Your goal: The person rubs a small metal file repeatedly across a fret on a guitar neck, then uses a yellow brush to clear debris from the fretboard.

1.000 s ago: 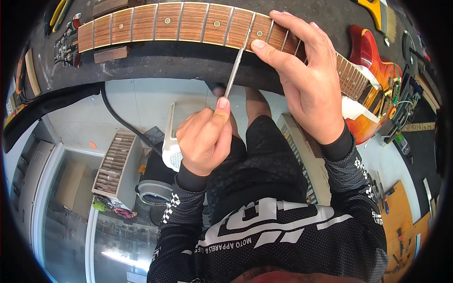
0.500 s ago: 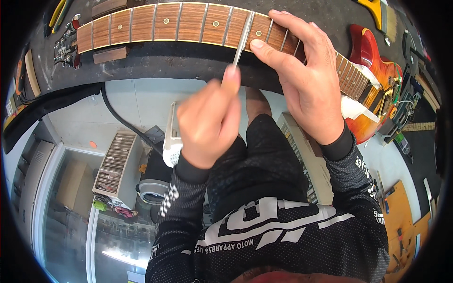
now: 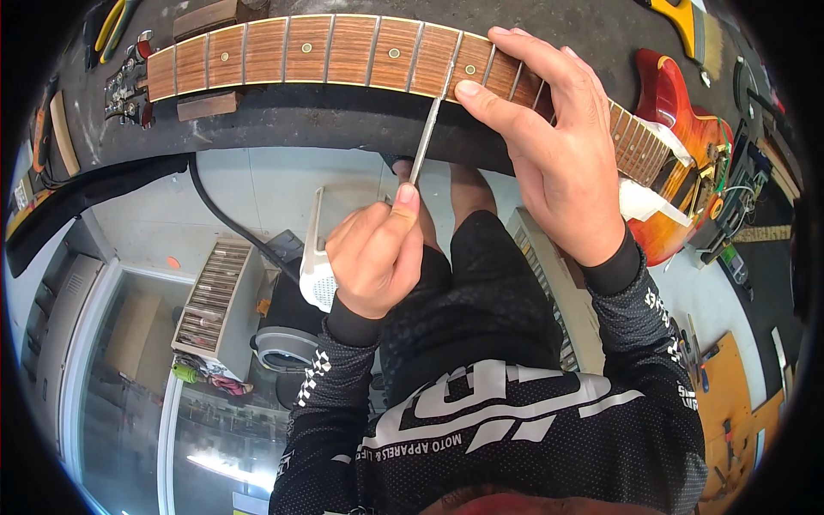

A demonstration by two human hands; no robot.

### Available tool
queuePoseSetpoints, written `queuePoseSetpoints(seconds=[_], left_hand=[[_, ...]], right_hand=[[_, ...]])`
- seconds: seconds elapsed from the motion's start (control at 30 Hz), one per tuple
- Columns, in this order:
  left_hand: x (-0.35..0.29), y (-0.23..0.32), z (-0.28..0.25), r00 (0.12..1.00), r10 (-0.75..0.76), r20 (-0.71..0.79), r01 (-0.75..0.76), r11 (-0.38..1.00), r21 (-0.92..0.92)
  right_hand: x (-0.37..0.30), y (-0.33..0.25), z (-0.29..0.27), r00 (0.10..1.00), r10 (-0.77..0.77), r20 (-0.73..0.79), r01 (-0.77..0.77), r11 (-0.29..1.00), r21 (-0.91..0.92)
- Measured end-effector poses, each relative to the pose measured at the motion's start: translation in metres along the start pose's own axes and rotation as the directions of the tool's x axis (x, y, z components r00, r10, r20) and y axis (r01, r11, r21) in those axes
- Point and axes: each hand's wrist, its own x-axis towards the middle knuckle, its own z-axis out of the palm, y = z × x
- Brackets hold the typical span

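Note:
An electric guitar lies across the bench with its wooden fretboard (image 3: pixel 352 53) facing up. Its headstock (image 3: pixel 127 84) points left and its red-orange body (image 3: pixel 665 86) sits to the right. My left hand (image 3: pixel 375 256) is closed round the near end of a slim metal file (image 3: pixel 426 142), thumb along it. The file's far end lies at a fret near the neck's front edge. Just right of it, my right hand (image 3: pixel 566 150) is spread over the fretboard, thumb and fingertips on the wood, holding no tool. White covering (image 3: pixel 648 204) shows on the body.
Wooden blocks (image 3: pixel 206 106) stand by the neck near the headstock. A yellow-handled brush (image 3: pixel 687 30) and pliers (image 3: pixel 116 30) lie on the dark bench (image 3: pixel 283 120). Below its front edge are a white chair (image 3: pixel 318 279), a black hose (image 3: pixel 223 215) and a slotted rack (image 3: pixel 215 292).
My left hand has drawn the file back toward me, so less of it overlaps the fretboard. The guitar appears slightly lower in view. My right hand stays on the fretboard.

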Motion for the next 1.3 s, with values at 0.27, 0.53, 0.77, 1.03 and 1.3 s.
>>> queuePoseSetpoints(seconds=[0.27,0.53,0.77,1.03,1.3], left_hand=[[0.053,0.003,0.015,0.999,-0.021,-0.027,0.020,1.000,-0.023],[0.032,0.009,0.006,0.997,-0.070,-0.038,0.067,0.996,-0.066],[0.054,0.014,0.008,0.992,-0.129,0.002,0.129,0.990,-0.052],[0.077,0.009,0.011,0.992,-0.125,-0.017,0.123,0.988,-0.093],[0.066,0.017,0.007,0.989,-0.147,0.035,0.148,0.987,-0.054]], right_hand=[[0.000,0.000,0.000,1.000,-0.010,0.004,0.010,1.000,0.007],[-0.002,0.001,0.002,0.999,0.035,-0.009,-0.035,0.999,0.015],[0.004,0.002,-0.006,0.999,0.018,0.028,-0.019,0.999,0.031],[0.005,0.001,0.002,1.000,0.004,0.002,-0.004,1.000,0.026],[0.004,0.002,-0.002,0.999,0.009,0.031,-0.010,1.000,0.011]])
